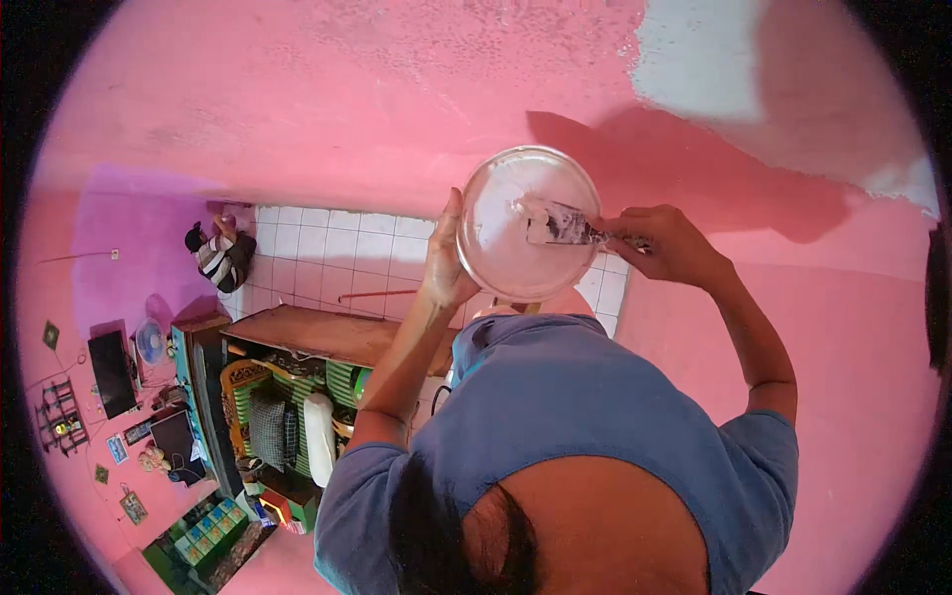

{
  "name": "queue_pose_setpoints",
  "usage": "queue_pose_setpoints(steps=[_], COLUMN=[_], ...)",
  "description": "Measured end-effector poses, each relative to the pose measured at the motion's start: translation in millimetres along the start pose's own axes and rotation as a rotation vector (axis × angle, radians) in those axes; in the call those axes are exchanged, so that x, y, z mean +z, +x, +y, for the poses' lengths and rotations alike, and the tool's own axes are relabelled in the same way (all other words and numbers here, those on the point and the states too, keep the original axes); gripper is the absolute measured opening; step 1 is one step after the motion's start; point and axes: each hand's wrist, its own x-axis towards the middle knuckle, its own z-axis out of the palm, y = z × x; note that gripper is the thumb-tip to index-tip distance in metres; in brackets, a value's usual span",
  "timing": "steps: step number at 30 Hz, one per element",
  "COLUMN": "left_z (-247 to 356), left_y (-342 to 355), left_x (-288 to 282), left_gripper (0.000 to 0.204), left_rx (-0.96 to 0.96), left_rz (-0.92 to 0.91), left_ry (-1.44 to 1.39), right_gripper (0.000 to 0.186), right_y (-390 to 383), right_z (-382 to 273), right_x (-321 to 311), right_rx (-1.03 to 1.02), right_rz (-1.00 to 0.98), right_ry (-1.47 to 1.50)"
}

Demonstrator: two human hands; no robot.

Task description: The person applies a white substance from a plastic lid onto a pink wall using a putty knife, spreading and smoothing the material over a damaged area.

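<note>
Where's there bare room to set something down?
Bare: white tiles between the pink wall and the thin reddish stick; the brown board looks bare too. Crowded: around the cushions below that board in view, and on the round dish, where the scraper meets pale paste.

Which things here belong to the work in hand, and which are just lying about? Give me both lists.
In the work:
- round pale dish, held by the left hand
- flat-bladed tool, in the right hand
- probably the patchy pink wall

Seemingly just about:
- reddish stick on the floor
- fan
- dark screen
- checked cushion
</note>
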Motion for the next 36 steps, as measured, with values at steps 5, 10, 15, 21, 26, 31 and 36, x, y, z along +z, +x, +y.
queue_pose_setpoints(steps=[5,10,15,21,26,31,36], left_z=[-18,-45,-44,-34,-39,-47,-51], left_y=[-1,-11,-7,0,-14,2,14], left_x=[6,13,11,3,-1,-25,-39], left_gripper=[0.071,0.074,0.073,0.068,0.066,0.064,0.059], left_rx=[0.111,0.105,0.134,0.198,0.081,0.182,0.304], left_rz=[0.056,0.081,0.049,0.042,0.092,0.088,-0.017], left_ry=[0.004,0.069,-0.049,0.01,0.052,-0.149,-0.381], right_gripper=[0.042,0.043,0.043,0.035,0.031,0.048,0.056], right_y=[-4,-8,-8,-8,-6,-6,-6], right_z=[3,-6,-1,11,12,19,23], right_x=[15,34,30,16,30,53,84], right_rx=[-0.005,0.092,0.095,0.172,0.146,0.193,-0.019], right_rz=[0.067,0.235,0.224,0.229,0.192,0.113,0.109], right_ry=[0.054,0.208,0.242,0.259,0.256,0.403,1.037])
